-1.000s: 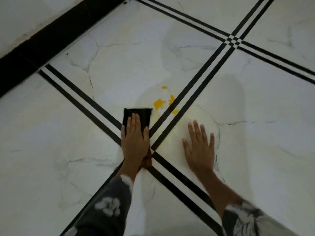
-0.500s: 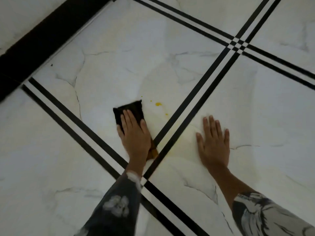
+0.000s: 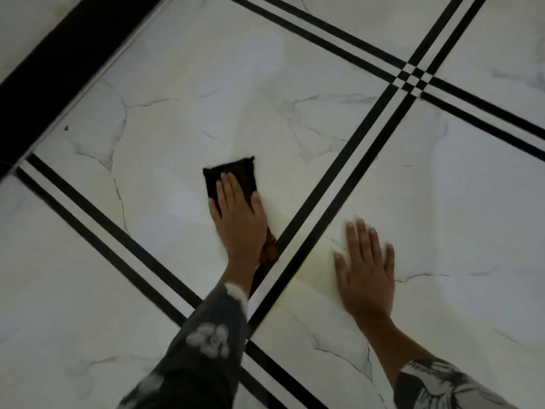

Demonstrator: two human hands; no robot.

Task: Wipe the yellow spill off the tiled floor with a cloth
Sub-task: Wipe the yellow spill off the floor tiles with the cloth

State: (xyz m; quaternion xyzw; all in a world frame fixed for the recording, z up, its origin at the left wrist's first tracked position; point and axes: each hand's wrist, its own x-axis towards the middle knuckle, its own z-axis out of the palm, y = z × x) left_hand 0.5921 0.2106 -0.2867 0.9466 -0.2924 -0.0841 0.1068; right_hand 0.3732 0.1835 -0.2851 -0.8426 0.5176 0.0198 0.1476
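Wiping in progress: our left hand (image 3: 239, 219) presses flat, fingers extended, pinning the dark rectangular cloth (image 3: 233, 175) to the white marble-look tiled floor (image 3: 177, 113), just beside the double black inlay stripe (image 3: 339, 178). Right hand (image 3: 367, 271) splayed on the neighbouring tile, holding nothing. No yellow spill visible; we judge any remainder sits under the cloth. Next: lift, check, re-pass along the stripe edge.

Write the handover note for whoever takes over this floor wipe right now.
Left hand: flat, pressing the dark cloth onto the white tile.
Right hand: open, braced flat on the next tile, across the black stripes.
Done: no yellow visible on the floor.
Left: lift the cloth, check beneath it and along the stripes; a brownish stain shows at its near end.
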